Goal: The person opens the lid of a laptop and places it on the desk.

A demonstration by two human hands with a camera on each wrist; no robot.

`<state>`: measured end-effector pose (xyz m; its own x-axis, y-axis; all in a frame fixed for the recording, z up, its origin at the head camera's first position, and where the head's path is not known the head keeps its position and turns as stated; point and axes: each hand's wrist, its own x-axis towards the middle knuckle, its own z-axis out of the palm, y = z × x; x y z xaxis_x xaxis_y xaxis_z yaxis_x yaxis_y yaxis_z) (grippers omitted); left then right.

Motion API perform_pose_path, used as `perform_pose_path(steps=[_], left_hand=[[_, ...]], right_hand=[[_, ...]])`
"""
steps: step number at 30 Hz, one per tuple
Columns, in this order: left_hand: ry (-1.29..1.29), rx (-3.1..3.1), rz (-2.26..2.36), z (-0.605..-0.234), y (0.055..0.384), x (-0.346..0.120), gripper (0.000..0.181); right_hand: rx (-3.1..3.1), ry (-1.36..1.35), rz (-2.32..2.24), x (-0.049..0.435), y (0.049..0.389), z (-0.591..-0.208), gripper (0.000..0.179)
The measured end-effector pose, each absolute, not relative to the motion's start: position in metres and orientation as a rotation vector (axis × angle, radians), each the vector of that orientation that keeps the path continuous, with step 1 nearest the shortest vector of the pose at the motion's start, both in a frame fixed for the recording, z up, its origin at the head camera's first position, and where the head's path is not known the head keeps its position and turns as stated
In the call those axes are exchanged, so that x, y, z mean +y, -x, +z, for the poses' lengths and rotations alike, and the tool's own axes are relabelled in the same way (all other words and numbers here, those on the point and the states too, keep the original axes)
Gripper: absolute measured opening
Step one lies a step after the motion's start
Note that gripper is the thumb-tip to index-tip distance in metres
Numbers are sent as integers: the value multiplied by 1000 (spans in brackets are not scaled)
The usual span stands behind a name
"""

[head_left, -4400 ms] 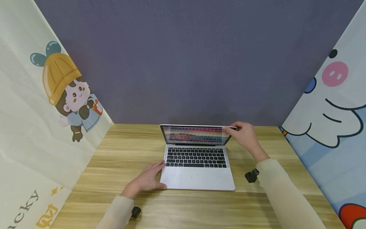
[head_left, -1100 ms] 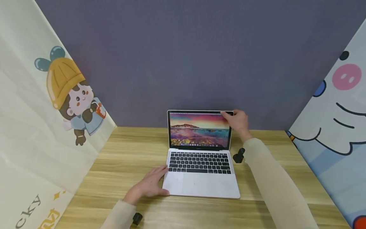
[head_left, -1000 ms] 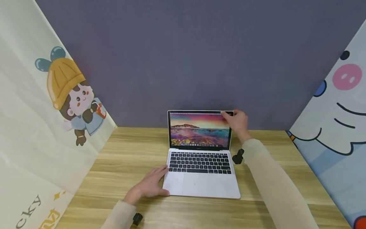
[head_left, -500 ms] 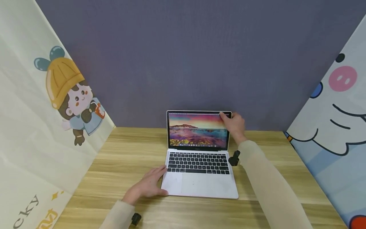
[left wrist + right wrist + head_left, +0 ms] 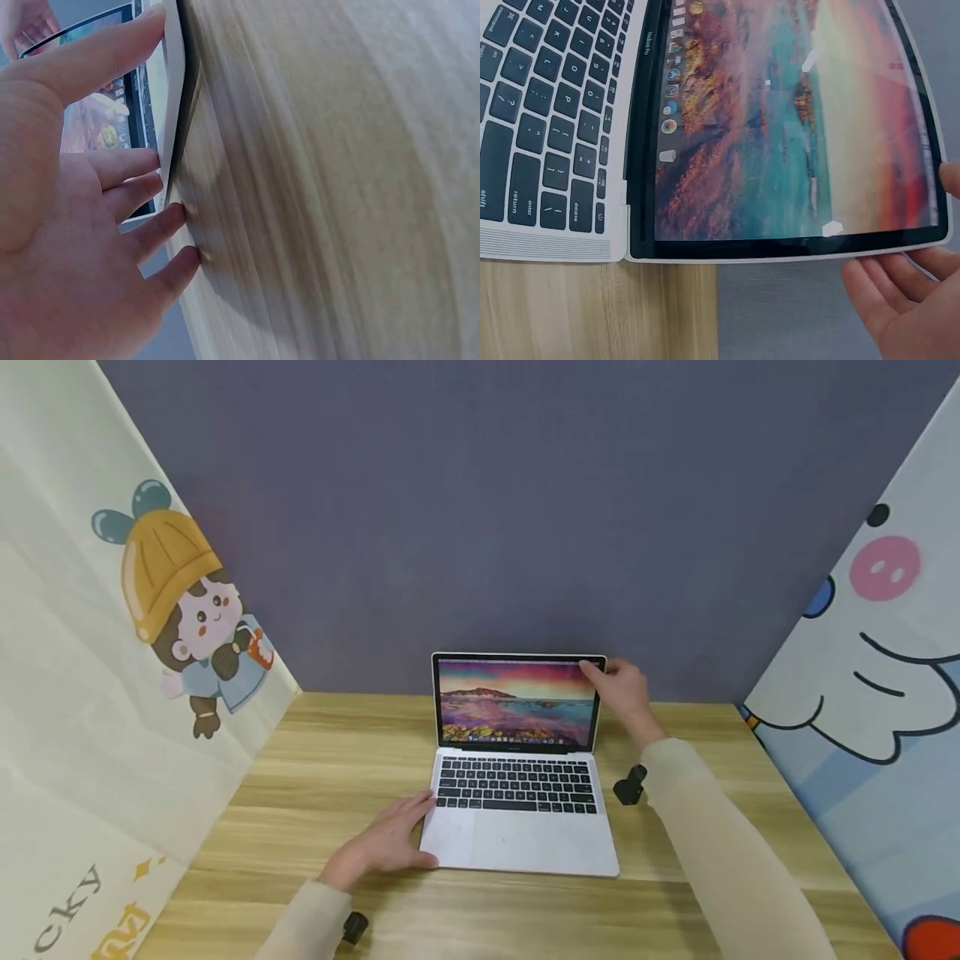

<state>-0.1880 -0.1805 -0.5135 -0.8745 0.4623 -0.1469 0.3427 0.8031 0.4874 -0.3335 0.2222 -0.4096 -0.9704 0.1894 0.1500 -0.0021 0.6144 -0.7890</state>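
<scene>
A silver laptop (image 5: 510, 839) lies on the wooden table with its lid (image 5: 517, 702) raised and a colourful seaside picture on the screen. My left hand (image 5: 386, 843) rests at the laptop's front left corner. Its thumb lies over the front edge, while the spread fingers reach the left side, as the left wrist view also shows. At the lid's upper right corner, my right hand (image 5: 626, 689) pinches the lid, thumb on the screen side and fingers behind. The right wrist view shows those fingers (image 5: 885, 289) at the lid's edge.
A wood-grain table (image 5: 315, 760) bears the laptop. Close behind the lid stands a dark grey-blue panel (image 5: 480, 527). Cartoon-printed sheets hang at the left (image 5: 60, 652) and right (image 5: 847, 710). Small black wrist devices sit near each sleeve.
Over these seconds my right hand has raised the lid from leaning forward over the keyboard to nearly upright. In the last half second its top edge dips slightly. My left hand stays put.
</scene>
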Motion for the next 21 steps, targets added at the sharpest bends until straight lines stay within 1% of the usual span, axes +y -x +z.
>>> perform_pose_path(steps=[4,9,12,16,21], left_hand=[[-602,2743,648,-514,191,-180,101],[-594,2740,655,-513,195,-179,100],[-595,2736,665,-512,195,-178,99],[-598,2737,661,-511,194,-178,98],[-580,2747,695,-507,195,-176,89]], right_hand=[[-2664,89,1302,228,323,-409,69],[-2676,-36,1297,235,305,-417,57],[-2687,-107,1254,239,294,-425,55],[-2732,-154,1186,241,279,-434,59],[-2820,-194,1105,240,260,-440,68]])
